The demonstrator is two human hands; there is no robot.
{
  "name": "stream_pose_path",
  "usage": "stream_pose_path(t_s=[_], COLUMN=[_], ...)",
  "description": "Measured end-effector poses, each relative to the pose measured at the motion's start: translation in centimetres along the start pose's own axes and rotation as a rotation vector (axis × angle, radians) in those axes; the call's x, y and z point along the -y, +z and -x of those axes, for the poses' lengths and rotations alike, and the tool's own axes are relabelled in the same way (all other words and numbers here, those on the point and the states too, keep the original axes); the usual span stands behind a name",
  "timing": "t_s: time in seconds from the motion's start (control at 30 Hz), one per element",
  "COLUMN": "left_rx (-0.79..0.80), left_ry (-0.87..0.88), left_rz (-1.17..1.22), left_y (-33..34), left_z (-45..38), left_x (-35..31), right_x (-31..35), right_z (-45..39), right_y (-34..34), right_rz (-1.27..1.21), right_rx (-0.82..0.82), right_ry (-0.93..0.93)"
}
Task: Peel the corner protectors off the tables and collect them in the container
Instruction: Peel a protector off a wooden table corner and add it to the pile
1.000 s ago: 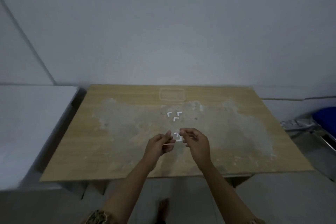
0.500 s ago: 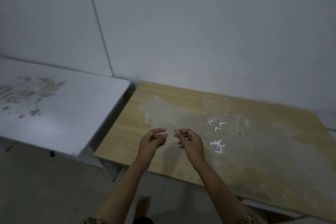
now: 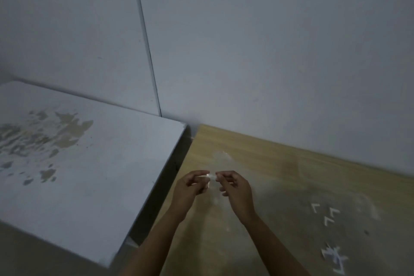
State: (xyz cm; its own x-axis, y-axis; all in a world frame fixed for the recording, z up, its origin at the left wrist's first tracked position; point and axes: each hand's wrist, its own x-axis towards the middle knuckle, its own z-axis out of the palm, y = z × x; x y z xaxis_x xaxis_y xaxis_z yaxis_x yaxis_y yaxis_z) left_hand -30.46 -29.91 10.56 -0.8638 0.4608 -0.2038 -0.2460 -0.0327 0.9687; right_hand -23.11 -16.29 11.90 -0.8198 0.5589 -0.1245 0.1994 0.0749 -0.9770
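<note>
Left hand: the left hand (image 3: 190, 188) is raised over the near left part of the wooden table (image 3: 257, 154), wrist low, fingers curled inward, thumb and forefinger pinched on one end of a small clear corner protector (image 3: 209, 179).
Right hand: the right hand (image 3: 236, 189) faces it, back toward the camera, thumb and forefinger closed on the other end of the same piece; the remaining fingers are loosely bent.
Held protector: it hangs between the two sets of fingertips, above the table's left edge region, clear of the surface.
White pieces: three small white L-shaped pieces (image 3: 326, 213) lie toward the table's right side, and a tangled cluster of white pieces (image 3: 335, 259) sits nearer the front edge.
White table: a white table (image 3: 89, 175) with patches of worn finish stands just left of the wooden one, a narrow gap between them.
Change: compared with half a second ago, the fingertips have closed together on the protector, and the view has swung further left.
Container: out of view.
</note>
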Motion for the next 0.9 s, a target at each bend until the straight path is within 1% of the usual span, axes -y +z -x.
stream_pose_path(t_s=[0.1, 0.27, 0.43, 0.6, 0.77, 0.9], left_rx=[-0.007, -0.025, -0.120, -0.149, -0.251, -0.311], left_ry=[-0.070, -0.136, -0.220, -0.258, -0.246, -0.253], left_rz=[0.046, 0.012, 0.074, 0.061, 0.019, -0.115], left_y=[-2.2, -4.9, -5.5, -5.2, -4.4, -4.0], left_z=[-3.8, -10.3, -15.6, -22.0, -29.3, -33.9], left_x=[-0.6, -0.8, -0.9, -1.1, 0.2, 1.9], right_x=[0.8, 0.5, -1.6, -3.8, -4.9, -5.8], right_z=[-3.4, -8.3, -11.8, -15.7, -20.8, -25.0], right_y=[2.7, 6.2, 6.7, 6.2, 6.8, 7.3], right_rz=[0.032, 0.016, 0.109, 0.174, 0.252, 0.326], right_rx=[-0.012, -0.040, 0.005, 0.042, 0.098, 0.129], right_ry=[0.010, 0.053, 0.154, 0.250, 0.249, 0.189])
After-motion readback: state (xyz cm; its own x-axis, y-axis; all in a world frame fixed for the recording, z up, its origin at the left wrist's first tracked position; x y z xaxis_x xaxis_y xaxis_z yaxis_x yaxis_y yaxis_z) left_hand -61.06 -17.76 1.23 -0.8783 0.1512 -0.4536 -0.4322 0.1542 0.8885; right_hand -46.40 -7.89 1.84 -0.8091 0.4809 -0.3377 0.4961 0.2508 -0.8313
